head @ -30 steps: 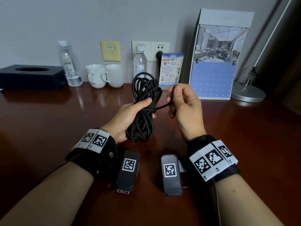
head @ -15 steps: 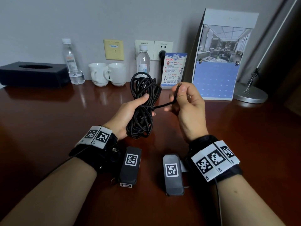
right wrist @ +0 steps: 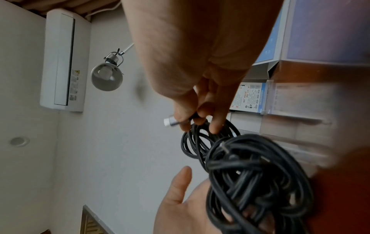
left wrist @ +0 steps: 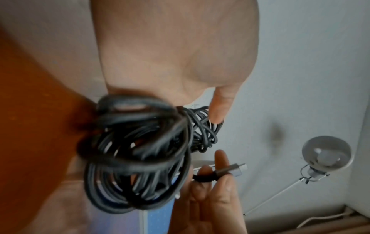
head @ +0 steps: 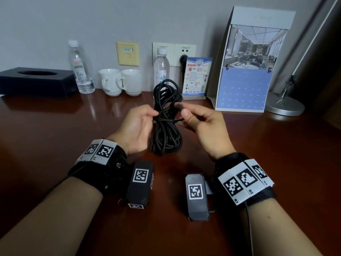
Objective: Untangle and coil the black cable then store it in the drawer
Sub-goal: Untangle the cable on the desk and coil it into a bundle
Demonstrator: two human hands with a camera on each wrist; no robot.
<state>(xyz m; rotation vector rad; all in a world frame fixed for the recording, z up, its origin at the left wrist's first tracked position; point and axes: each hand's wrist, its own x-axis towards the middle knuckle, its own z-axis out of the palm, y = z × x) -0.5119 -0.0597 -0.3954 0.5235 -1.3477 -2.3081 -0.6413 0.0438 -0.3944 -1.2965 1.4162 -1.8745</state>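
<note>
1. At the far left of the dark red-brown polished wooden desk (head: 46, 137), a black rectangular tissue box (head: 36, 81) with an oval opening was set; what it held could not be told.
2. Next to it a clear plastic water bottle (head: 79, 71) was seen, nearly drained, with a little water left at the bottom; two white ceramic mugs (head: 120, 82) were placed touching each other, their insides hidden from view. A second clear bottle (head: 162, 69) behind the cable appeared much fuller.
3. The left hand (head: 136, 126) was held at the waist of the bundle, where its thumb and fingertips were pinched on the thin strand wrapped across the loops.
4. The black braided cable (head: 166, 124), gathered into long loose loops, was held upright between the two hands above the desk, its lower end close to the wood. It was judged light, limp and springy, so the loops would likely slump if the waist were let go; the waist wrap was judged the best place to take hold.
5. The right hand (head: 201, 122) was closed on the cable's free end, whose grey metal plug (left wrist: 234, 170) was pinched between thumb and fingers.
6. No drawer was in view; the coil had not yet been stored.
</note>
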